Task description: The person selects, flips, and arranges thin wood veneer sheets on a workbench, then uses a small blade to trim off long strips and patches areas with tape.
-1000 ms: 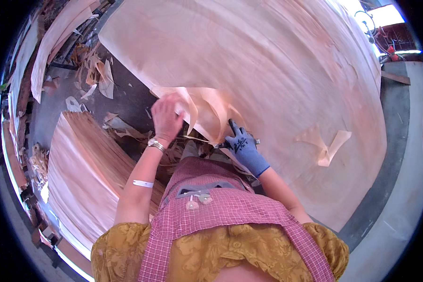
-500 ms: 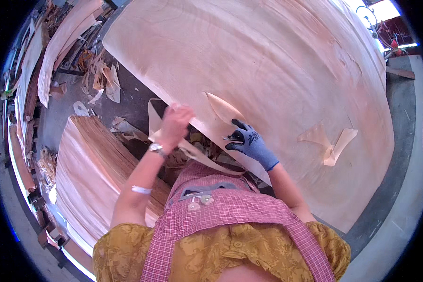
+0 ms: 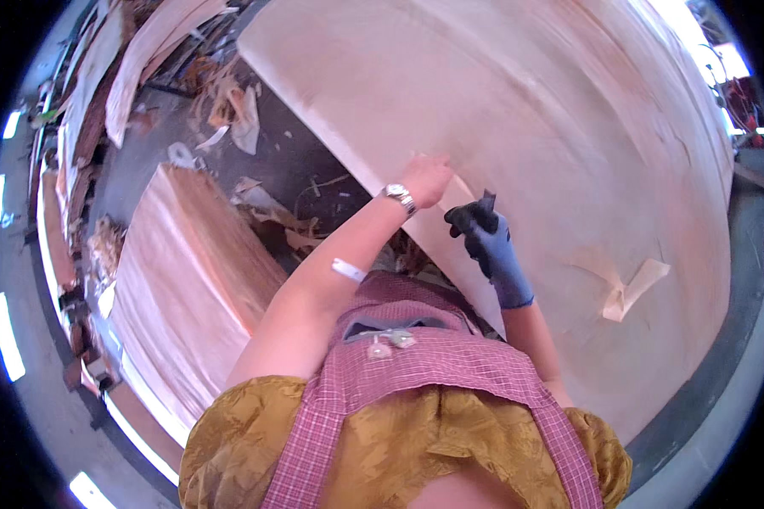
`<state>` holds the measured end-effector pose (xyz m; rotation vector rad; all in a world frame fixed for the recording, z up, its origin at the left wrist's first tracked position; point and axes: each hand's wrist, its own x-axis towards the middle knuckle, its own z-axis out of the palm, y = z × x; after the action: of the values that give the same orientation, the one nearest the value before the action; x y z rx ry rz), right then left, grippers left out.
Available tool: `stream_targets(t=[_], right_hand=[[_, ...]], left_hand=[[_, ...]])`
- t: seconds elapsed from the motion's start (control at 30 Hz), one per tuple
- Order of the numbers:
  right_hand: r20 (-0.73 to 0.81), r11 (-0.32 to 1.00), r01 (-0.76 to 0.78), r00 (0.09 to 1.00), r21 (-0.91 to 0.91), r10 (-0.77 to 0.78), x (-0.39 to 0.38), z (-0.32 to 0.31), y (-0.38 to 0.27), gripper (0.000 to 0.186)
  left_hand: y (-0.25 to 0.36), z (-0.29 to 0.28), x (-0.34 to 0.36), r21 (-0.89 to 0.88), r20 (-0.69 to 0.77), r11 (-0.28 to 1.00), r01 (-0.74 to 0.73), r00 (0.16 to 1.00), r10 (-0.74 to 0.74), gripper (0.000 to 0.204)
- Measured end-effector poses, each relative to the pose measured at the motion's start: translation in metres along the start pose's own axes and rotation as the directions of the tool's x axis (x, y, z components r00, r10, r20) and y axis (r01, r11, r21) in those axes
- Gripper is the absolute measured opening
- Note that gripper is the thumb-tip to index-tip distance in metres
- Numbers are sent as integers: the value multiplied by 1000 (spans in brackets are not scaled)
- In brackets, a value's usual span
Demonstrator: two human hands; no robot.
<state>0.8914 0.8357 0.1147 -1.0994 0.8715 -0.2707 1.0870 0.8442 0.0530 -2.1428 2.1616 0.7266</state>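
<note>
My bare left hand [image 3: 427, 180], with a metal watch at the wrist, reaches over the near edge of a large pale wood veneer sheet [image 3: 526, 110]. Its fingers are curled at a pointed veneer piece [image 3: 463, 192], of which only a narrow part shows between my hands; the fingertips are partly blurred. To its right, my right hand [image 3: 488, 246] wears a blue glove with black fingers. The glove is closed around a small dark tool [image 3: 488, 200] with a flat end pointing up, held just above the sheet.
A twisted veneer scrap [image 3: 624, 290] lies on the sheet at the right. Left of me stands a stack of veneer sheets [image 3: 178, 280]. Torn scraps [image 3: 233, 110] litter the dark floor. Long veneer pieces [image 3: 148, 59] lie at the far left.
My left hand has moved from beyond the sheet's edge up to the veneer piece, and the long strip beside it is gone from view. My right hand has turned its tool upward. The view has shifted.
</note>
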Motion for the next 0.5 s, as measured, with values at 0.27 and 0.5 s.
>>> stream_targets(t=[0.27, 0.5], right_hand=[[217, 841, 533, 835, -93, -505, -29, 95, -38, 35], [544, 802, 594, 695, -65, -470, -35, 135, -52, 30]], left_hand=[[-6, 0, 31, 71, 176, 996, -60, 983, 47, 26], [-86, 138, 32, -192, -472, 941, -280, 867, 161, 14]])
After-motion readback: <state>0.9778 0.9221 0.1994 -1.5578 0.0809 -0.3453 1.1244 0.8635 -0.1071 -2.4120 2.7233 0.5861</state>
